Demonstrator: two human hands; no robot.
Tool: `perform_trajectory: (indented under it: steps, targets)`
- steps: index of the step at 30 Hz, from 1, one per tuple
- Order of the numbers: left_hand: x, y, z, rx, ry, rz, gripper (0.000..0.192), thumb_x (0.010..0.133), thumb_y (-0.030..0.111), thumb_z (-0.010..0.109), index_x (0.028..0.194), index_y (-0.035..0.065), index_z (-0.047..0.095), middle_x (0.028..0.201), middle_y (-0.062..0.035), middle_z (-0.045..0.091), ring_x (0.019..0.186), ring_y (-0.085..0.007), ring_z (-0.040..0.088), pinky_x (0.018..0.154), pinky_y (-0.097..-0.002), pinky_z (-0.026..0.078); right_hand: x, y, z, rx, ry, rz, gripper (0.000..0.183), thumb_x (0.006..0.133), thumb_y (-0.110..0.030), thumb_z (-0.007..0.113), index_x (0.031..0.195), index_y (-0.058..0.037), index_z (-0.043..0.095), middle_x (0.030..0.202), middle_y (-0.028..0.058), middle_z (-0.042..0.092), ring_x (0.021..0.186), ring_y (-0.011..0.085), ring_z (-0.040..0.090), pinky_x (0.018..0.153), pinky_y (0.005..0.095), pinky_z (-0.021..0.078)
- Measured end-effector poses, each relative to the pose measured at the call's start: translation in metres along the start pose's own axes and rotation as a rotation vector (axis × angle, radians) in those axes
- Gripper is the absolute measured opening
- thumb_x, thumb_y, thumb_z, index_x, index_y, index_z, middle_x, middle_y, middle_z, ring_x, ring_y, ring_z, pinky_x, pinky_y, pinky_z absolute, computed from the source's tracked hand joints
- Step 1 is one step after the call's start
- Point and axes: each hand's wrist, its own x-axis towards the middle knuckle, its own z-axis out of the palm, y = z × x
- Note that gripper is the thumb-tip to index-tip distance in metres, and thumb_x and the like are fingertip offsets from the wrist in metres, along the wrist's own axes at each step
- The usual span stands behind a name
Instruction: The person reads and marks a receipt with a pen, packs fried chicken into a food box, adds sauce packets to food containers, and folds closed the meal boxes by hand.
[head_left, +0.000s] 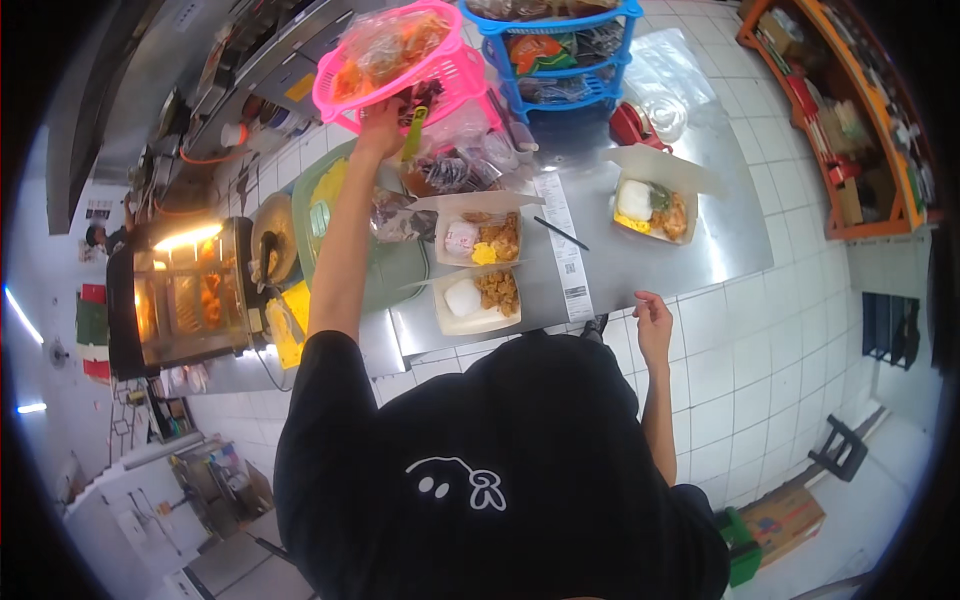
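My left hand (381, 129) reaches over to the lower tier of a pink plastic basket rack (474, 71), where dark plastic packets (420, 97) lie. Its fingertips are hidden there, so any hold cannot be seen. A yellow-green strip (414, 135) hangs beside it. By the steel table's front edge, my right hand (654, 319) hovers with loosely bent fingers and nothing visible in them. Before me stand two open paper meal boxes: one (448, 324) with rice and fried pieces, another (442, 255) with wrapped rice, chicken and a yellow item. A third meal box (679, 234) sits farther right.
A long printed receipt (556, 225) lies on the steel table (720, 247), a black pen-like stick (561, 232) across it. Behind are a blue tiered rack (517, 97) and a red tape dispenser (634, 127). Leftward are a green lidded container (397, 277) and a lit food warmer (187, 292).
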Motion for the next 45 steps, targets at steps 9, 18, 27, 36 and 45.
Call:
perform_trajectory:
  steps: [9,18,27,36,45]
  targets:
    - [0.020,-0.012,0.008,0.204,-0.377,-0.187,0.030,0.083,0.006,0.059,0.113,0.0023,0.060,0.116,-0.0256,0.062,0.115,-0.0425,0.058,0.095,-0.0498,0.050,-0.017,0.005,-0.027,-0.080,0.051,0.047,0.022,0.096,-0.006,0.052,0.111,-0.0020,0.066,0.076,0.0006,0.058,0.072,0.0080,0.053,0.066,0.0246,0.0417]
    - [-0.045,0.056,-0.033,-0.247,0.327,-0.519,0.024,0.099,0.019,0.051,0.108,-0.0016,0.057,0.105,-0.0287,0.063,0.103,-0.0451,0.061,0.084,-0.0498,0.048,-0.013,0.013,-0.043,-0.060,0.097,-0.049,0.023,0.096,-0.006,0.052,0.112,-0.0027,0.067,0.077,0.0007,0.059,0.073,0.0076,0.054,0.066,0.0238,0.0426]
    - [-0.070,0.259,-0.117,-0.830,-0.061,-0.375,0.017,0.099,0.016,0.056,0.109,0.0030,0.061,0.094,-0.0103,0.068,0.084,-0.0200,0.068,0.077,-0.0342,0.053,-0.014,-0.019,-0.033,0.120,-0.009,0.068,0.023,0.095,-0.009,0.055,0.115,-0.0027,0.066,0.080,-0.0011,0.060,0.054,0.0006,0.039,0.046,0.0188,0.0286]
    - [-0.022,0.458,0.089,-1.955,-0.155,-1.200,0.042,0.100,0.024,0.055,0.128,-0.0055,0.043,0.122,-0.0207,0.056,0.102,-0.0300,0.067,0.086,-0.0409,0.059,-0.005,0.000,-0.066,-0.199,-0.208,0.134,0.026,0.096,-0.010,0.053,0.118,-0.0038,0.064,0.082,0.0018,0.063,0.061,0.0050,0.046,0.056,0.0221,0.0394]
    - [-0.186,0.418,0.083,-0.954,0.160,-0.910,0.014,0.094,0.005,0.057,0.108,0.0026,0.058,0.123,-0.0131,0.059,0.101,-0.0245,0.059,0.084,-0.0346,0.048,0.063,-0.002,0.002,-0.432,-0.343,-0.145,0.020,0.094,-0.008,0.061,0.112,-0.0021,0.064,0.083,0.0125,0.070,0.059,0.0171,0.060,0.057,0.0305,0.0472]
